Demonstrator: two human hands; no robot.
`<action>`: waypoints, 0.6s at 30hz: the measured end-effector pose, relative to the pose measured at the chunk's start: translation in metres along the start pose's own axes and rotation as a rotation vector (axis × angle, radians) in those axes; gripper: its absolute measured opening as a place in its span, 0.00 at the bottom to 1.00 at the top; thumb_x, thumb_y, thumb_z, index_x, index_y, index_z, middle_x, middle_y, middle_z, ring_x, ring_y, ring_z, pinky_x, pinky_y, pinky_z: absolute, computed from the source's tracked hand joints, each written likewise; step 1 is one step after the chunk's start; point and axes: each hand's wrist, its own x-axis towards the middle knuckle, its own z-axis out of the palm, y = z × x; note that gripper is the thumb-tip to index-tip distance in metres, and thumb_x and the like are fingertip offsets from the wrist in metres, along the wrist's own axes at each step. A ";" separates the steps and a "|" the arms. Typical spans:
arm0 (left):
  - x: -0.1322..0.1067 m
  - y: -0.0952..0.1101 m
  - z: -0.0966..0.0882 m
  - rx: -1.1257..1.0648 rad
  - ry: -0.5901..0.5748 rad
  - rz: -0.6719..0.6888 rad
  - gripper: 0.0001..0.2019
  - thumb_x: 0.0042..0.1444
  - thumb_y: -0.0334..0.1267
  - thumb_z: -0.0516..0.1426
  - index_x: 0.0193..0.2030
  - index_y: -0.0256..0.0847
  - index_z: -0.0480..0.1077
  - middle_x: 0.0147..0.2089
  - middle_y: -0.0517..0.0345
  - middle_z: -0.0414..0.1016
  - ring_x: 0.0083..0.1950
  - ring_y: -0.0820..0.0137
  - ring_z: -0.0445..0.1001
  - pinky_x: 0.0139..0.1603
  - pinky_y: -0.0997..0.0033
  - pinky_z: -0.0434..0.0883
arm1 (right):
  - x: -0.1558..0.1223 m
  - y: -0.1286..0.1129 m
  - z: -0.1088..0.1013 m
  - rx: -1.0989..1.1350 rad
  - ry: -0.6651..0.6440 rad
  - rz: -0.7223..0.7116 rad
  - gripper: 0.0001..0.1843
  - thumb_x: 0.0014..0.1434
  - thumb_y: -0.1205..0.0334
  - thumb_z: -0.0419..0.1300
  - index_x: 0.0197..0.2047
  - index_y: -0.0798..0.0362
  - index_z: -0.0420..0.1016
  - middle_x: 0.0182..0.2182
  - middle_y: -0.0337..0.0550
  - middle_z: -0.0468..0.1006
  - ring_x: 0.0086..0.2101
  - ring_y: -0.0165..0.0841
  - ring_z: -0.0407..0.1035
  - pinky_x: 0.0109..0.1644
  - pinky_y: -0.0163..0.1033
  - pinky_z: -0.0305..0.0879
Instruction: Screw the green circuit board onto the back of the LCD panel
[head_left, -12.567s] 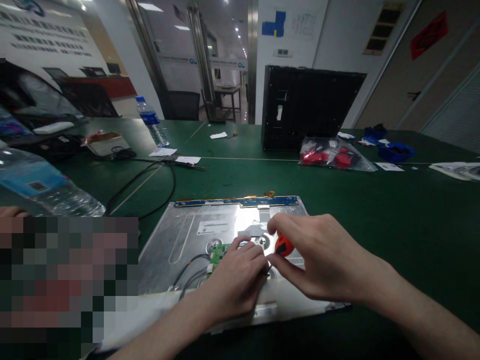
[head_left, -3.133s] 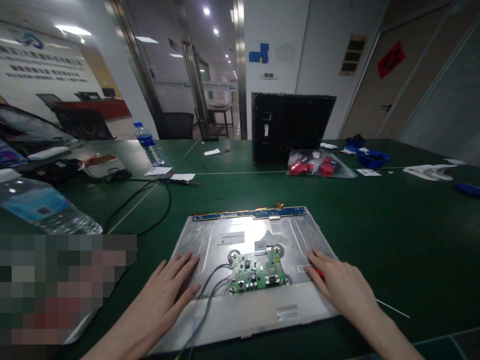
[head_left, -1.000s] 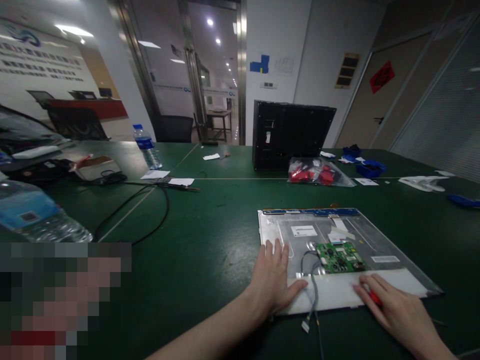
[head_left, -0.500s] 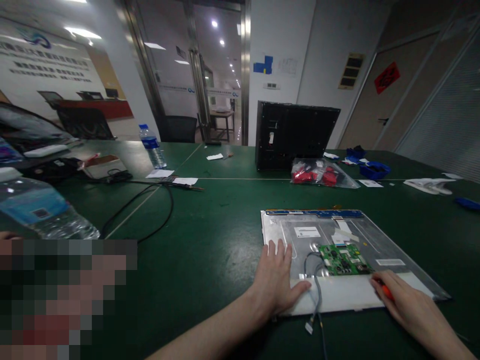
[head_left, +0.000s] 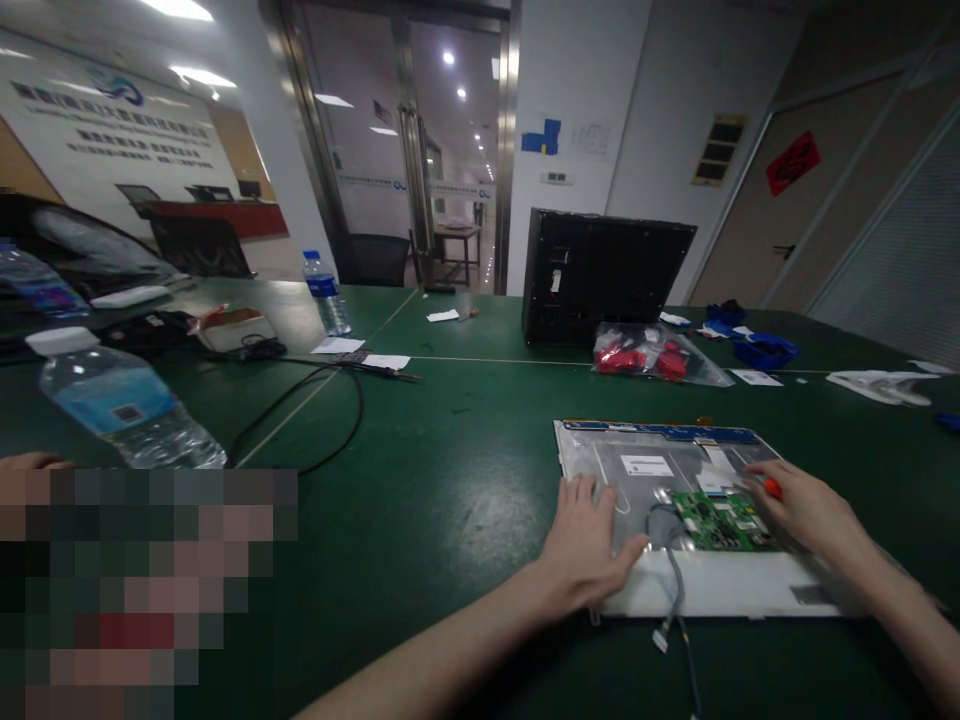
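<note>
A silver display panel (head_left: 637, 450) lies back-up on the green table at the right. A small green circuit board (head_left: 718, 520) sits on it, with grey cables (head_left: 673, 590) running off its near edge. My left hand (head_left: 589, 540) lies flat and open on the panel's near left corner. My right hand (head_left: 802, 505) rests over the panel's right side, closed round a screwdriver with a red-orange handle (head_left: 772, 488), just right of the board.
A black monitor casing (head_left: 607, 280) stands at the back, with a clear bag of red parts (head_left: 652, 357) before it. Water bottles (head_left: 127, 410) stand at the left, a black cable (head_left: 300, 400) loops across the table, and blue items (head_left: 765, 350) lie far right.
My right hand has moved from the panel's near edge up to beside the circuit board. The left hand stays on the near left corner. Over the last seconds the panel slid to the right.
</note>
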 end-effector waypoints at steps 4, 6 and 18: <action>0.014 -0.007 -0.009 -0.286 -0.038 0.020 0.25 0.56 0.44 0.57 0.58 0.35 0.62 0.59 0.45 0.62 0.57 0.62 0.67 0.59 0.66 0.66 | 0.016 -0.034 0.001 0.063 -0.149 -0.107 0.20 0.61 0.47 0.48 0.38 0.50 0.76 0.33 0.47 0.80 0.32 0.40 0.74 0.35 0.41 0.67; 0.017 -0.012 -0.014 -0.321 -0.077 0.071 0.25 0.51 0.42 0.61 0.55 0.35 0.65 0.59 0.46 0.61 0.57 0.62 0.68 0.59 0.67 0.66 | 0.019 -0.047 0.002 0.068 -0.201 -0.143 0.17 0.60 0.48 0.51 0.37 0.49 0.75 0.32 0.45 0.80 0.33 0.39 0.73 0.34 0.39 0.66; 0.004 -0.008 0.001 0.133 -0.129 0.034 0.52 0.44 0.68 0.58 0.66 0.27 0.53 0.66 0.33 0.56 0.67 0.43 0.53 0.67 0.45 0.49 | 0.009 -0.052 0.009 0.017 -0.280 -0.155 0.14 0.60 0.65 0.45 0.39 0.52 0.71 0.39 0.50 0.77 0.34 0.39 0.73 0.36 0.41 0.66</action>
